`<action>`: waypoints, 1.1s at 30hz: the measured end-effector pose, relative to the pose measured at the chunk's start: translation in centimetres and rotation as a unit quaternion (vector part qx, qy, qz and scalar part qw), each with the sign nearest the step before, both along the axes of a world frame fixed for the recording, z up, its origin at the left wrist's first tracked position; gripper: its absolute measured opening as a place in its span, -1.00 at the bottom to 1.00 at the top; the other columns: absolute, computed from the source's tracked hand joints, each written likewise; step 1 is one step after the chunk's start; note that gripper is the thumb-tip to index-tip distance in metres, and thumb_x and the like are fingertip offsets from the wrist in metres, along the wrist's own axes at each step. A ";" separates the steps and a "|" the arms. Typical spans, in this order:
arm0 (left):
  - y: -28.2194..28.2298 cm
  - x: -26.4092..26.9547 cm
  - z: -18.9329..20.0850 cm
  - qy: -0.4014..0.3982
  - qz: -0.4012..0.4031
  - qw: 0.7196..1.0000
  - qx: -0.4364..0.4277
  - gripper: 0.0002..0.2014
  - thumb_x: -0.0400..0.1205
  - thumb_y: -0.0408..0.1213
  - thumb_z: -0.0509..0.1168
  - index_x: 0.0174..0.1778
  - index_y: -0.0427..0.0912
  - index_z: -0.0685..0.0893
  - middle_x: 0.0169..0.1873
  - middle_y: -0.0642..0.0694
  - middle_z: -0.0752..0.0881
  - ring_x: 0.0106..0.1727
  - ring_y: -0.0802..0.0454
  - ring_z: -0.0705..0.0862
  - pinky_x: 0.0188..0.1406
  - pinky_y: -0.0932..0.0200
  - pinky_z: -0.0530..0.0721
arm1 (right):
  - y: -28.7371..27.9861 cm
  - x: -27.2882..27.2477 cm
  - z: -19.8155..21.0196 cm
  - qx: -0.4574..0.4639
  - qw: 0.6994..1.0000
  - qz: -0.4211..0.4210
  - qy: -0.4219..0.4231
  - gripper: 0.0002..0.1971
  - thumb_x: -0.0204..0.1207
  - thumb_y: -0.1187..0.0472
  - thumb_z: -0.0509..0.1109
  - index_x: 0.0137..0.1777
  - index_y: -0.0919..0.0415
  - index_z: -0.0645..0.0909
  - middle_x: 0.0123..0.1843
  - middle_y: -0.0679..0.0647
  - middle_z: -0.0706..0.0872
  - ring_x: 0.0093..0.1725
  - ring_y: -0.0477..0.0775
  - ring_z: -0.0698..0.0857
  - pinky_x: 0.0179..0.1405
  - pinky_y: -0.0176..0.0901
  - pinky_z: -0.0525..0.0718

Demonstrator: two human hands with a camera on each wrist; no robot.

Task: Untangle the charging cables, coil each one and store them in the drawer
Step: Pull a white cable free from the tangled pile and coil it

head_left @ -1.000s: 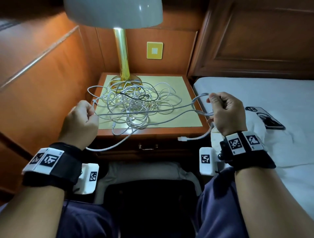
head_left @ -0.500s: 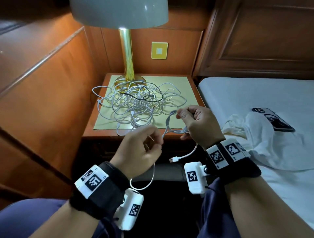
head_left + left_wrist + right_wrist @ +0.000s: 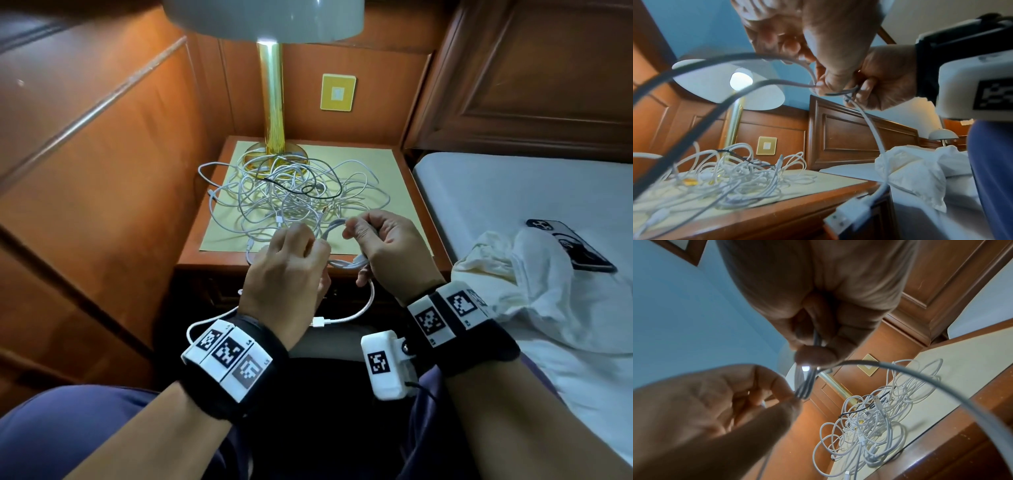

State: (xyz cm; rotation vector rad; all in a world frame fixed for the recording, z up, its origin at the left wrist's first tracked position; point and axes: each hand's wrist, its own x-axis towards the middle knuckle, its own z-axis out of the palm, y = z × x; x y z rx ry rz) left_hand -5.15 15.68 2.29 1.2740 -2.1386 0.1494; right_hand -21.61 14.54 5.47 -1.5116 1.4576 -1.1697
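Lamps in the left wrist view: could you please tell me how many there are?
2. The brass-stemmed lamp stands on the nightstand behind the tangled cables. The second lamp stands in the background beyond the bed. Others may be out of frame.

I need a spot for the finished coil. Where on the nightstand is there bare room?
The right strip of the nightstand, between the tangled cables and the bed, is bare. A thin strip along the left edge too. The middle and the lamp base are crowded.
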 end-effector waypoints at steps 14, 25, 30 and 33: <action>0.9 5.1 1.6 -0.017 -0.249 0.835 0.491 -0.89 0.45 -0.35 0.50 -0.29 -0.12 0.69 -0.49 0.16 0.68 -0.48 0.25 0.51 -0.41 0.37 0.47 | -2.4 -9.5 0.0 -0.098 0.935 -0.340 0.022 -0.66 0.74 0.00 0.25 -0.01 0.23 0.72 -0.29 -0.02 0.68 -0.62 -0.07 0.62 -0.71 -0.33 0.53; -0.2 2.3 -1.4 0.160 -0.119 0.962 0.187 -0.74 0.49 -0.05 0.48 0.02 0.03 0.62 -0.07 0.12 0.61 -0.02 0.22 0.55 0.03 0.31 0.51 | -0.4 -4.5 0.5 0.085 0.962 -0.027 -0.257 -0.70 0.79 0.07 0.18 -0.16 0.17 0.50 -0.53 -0.06 0.29 -0.59 -0.07 0.25 -0.54 -0.17 0.47; -0.5 1.2 -1.4 0.156 -0.020 0.987 0.032 -0.63 0.61 -0.12 0.33 0.33 -0.11 0.59 0.20 -0.14 0.64 0.27 -0.07 0.59 0.30 0.08 0.49 | -0.2 -3.2 0.9 0.163 0.930 0.041 -0.327 -0.67 0.77 0.03 0.14 -0.25 0.10 0.43 -0.47 -0.03 0.25 -0.56 -0.05 0.16 -0.53 -0.18 0.38; -0.5 1.6 -0.9 0.213 -0.064 0.972 0.071 -0.81 0.71 -0.31 0.33 0.23 -0.17 0.67 -0.17 0.00 0.72 -0.29 0.14 0.66 -0.17 0.52 0.50 | -0.4 -3.2 1.1 0.174 0.908 0.032 -0.380 -0.73 0.69 0.13 0.15 -0.28 0.07 0.40 -0.46 -0.04 0.22 -0.56 -0.05 0.17 -0.52 -0.18 0.34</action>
